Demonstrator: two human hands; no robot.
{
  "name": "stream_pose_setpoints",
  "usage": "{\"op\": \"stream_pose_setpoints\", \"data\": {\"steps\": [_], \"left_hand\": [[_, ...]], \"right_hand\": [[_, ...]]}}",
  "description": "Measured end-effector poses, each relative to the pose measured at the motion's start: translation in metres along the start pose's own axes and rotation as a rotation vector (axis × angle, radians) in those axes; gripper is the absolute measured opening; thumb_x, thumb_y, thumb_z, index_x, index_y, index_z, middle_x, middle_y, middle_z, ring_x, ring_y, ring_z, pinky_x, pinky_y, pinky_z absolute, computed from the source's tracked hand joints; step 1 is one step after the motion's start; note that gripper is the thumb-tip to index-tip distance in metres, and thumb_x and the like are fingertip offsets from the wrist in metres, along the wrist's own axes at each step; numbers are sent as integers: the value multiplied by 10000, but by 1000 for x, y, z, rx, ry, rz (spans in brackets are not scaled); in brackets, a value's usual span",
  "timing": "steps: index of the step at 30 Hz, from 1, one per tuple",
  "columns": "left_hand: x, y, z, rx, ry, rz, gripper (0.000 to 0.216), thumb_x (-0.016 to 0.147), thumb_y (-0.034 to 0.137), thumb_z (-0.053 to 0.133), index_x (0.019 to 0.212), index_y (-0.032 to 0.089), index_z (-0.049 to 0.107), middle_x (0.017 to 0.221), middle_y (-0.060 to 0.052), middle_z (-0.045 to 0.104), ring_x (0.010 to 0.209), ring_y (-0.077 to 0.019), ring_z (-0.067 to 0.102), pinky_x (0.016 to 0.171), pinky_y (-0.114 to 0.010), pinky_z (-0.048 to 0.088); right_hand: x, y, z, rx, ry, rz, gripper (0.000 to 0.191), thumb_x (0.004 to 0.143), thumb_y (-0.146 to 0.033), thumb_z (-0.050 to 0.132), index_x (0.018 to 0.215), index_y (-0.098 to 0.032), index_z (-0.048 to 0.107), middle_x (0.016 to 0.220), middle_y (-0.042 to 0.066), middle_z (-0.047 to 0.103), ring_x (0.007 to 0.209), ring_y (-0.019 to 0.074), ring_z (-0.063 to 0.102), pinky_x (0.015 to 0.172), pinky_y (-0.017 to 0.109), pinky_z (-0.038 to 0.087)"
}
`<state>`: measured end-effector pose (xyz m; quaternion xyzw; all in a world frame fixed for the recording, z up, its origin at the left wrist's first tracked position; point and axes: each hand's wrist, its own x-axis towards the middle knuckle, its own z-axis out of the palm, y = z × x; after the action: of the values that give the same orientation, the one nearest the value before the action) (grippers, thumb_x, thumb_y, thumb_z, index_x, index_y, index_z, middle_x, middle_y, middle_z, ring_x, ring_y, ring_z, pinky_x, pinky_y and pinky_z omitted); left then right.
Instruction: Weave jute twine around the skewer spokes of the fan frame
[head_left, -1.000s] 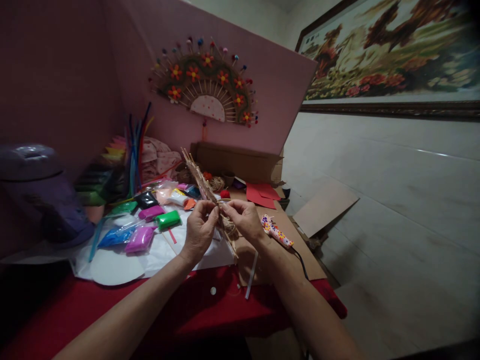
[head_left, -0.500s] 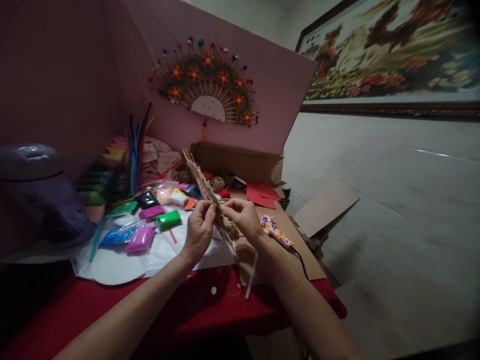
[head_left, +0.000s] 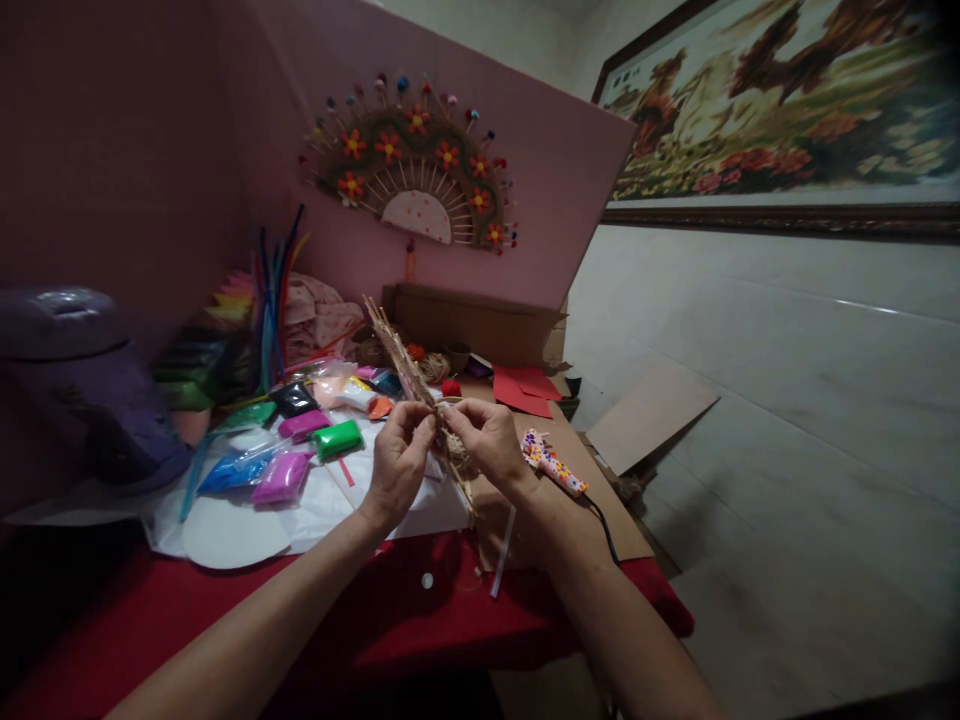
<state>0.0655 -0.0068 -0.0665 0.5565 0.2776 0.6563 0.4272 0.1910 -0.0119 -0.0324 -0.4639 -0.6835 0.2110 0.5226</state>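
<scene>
My left hand (head_left: pixel 403 455) is closed on a piece made of thin wooden sticks and rough brown twine (head_left: pixel 409 372), seen nearly edge-on and tilted, with bare stick ends at its top. At the right side of this piece, my right hand (head_left: pixel 484 435) pinches thumb against fingers on what looks like a strand of twine. The strand is very thin and partly hidden by the fingertips. A ball of twine (head_left: pixel 459 455) lies just below and behind the hands, partly covered by them.
Clay packets (head_left: pixel 281 478) lie at left on white sheeting, near a purple flask (head_left: pixel 90 400). A patterned glue gun (head_left: pixel 553 462) with a black cord rests on cardboard (head_left: pixel 600 515) at right. Red paper (head_left: pixel 525 390) lies behind. A decorated fan (head_left: pixel 416 215) hangs on the pink board.
Almost nothing differs. My right fingers have shifted very slightly at the edge of the stick piece, and both hands keep their place.
</scene>
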Motion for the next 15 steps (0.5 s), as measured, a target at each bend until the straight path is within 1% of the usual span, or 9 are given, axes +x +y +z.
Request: {"op": "stream_pose_setpoints", "data": {"steps": [3, 8, 15], "left_hand": [[0, 0, 0, 15, -7, 10, 141, 820, 317, 585, 837, 186, 538, 718, 17, 550, 616, -117, 530, 567, -233, 445], [2, -2, 1, 31, 16, 18, 171, 807, 344, 603, 805, 187, 534, 688, 21, 547, 585, -113, 531, 537, -225, 434], [2, 0, 2, 44, 33, 16, 178, 820, 362, 579, 806, 187, 546, 687, 22, 549, 599, -113, 518, 560, -226, 429]], "right_hand": [[-2, -4, -1, -61, 15, -45, 277, 815, -382, 569, 661, -166, 647, 619, 20, 609, 575, 123, 515, 550, 234, 405], [-2, -5, -2, -107, 10, -100, 260, 818, -356, 573, 651, -172, 652, 637, 25, 627, 597, 131, 536, 570, 239, 409], [-2, -3, -3, -60, 0, -72, 293, 839, -369, 538, 648, -171, 636, 608, 13, 594, 582, 126, 516, 554, 231, 397]]}}
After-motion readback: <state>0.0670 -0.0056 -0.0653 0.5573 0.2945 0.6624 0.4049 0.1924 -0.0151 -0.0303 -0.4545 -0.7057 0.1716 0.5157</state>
